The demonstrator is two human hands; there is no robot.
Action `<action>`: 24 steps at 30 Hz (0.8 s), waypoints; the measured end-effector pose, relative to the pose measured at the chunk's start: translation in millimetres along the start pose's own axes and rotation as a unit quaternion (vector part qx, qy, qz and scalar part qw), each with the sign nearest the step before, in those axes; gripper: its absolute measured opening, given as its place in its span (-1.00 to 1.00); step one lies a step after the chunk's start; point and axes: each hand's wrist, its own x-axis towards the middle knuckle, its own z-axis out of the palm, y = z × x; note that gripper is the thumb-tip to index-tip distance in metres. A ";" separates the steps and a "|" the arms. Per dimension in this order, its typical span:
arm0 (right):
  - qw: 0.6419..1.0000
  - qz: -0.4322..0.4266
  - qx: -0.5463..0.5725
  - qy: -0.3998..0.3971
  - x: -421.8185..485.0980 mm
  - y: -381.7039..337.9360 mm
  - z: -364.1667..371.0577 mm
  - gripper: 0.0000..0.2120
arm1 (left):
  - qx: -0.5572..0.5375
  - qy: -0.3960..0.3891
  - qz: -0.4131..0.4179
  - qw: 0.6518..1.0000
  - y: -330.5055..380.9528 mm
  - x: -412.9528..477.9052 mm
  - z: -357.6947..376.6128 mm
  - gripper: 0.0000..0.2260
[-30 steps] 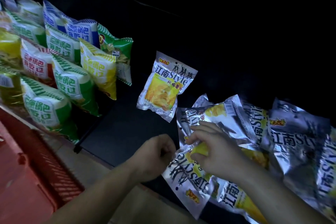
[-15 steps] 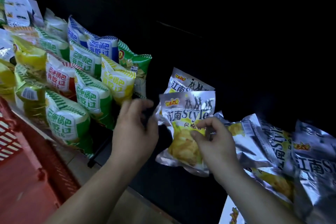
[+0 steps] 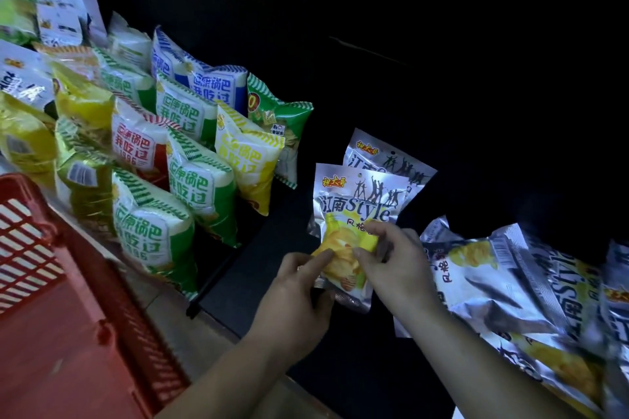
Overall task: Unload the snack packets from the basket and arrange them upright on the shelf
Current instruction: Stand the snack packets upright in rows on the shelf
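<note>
A silver snack packet (image 3: 354, 211) with yellow chips printed on it stands upright on the dark shelf (image 3: 272, 248). Both hands hold its lower part: my left hand (image 3: 299, 286) pinches the bottom left corner and my right hand (image 3: 391, 258) grips the right side. A second silver packet (image 3: 391, 156) stands upright right behind it. Several more silver packets (image 3: 510, 286) lie flat in a loose heap on the shelf to the right. The red basket (image 3: 61, 316) is at the lower left.
Rows of upright green, red, yellow and blue snack bags (image 3: 190, 153) fill the shelf section to the left, behind a thin black divider (image 3: 221, 272). The shelf's back wall is dark. A pale floor strip (image 3: 190, 333) runs between basket and shelf.
The packet that was held up half a second ago now stands lower, in front of the first upright one. My left hand has come in to pinch its bottom corner.
</note>
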 end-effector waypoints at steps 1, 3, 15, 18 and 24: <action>1.000 0.000 -0.007 0.002 -0.5 0.4 -0.5 -0.69 | 0.006 0.000 0.000 1.000 -2.5 0.0 0.5 -0.47; 1.000 0.003 -0.008 -0.003 -0.9 1.6 0.1 -0.66 | 0.015 0.001 -0.008 1.000 -5.2 1.3 1.9 -0.45; 0.998 0.002 -0.067 -0.002 4.0 8.0 7.3 -0.59 | 0.022 0.063 -0.089 0.994 -0.2 40.2 1.4 -0.78; 0.988 -0.036 -0.148 0.019 -0.2 7.9 10.0 -0.55 | -0.015 0.048 -0.126 0.991 -6.0 54.9 -7.8 -0.83; 0.914 -0.213 -0.345 0.023 -6.4 6.4 14.1 -0.35 | 0.021 -0.006 -0.114 0.993 -7.1 56.6 -9.4 -0.90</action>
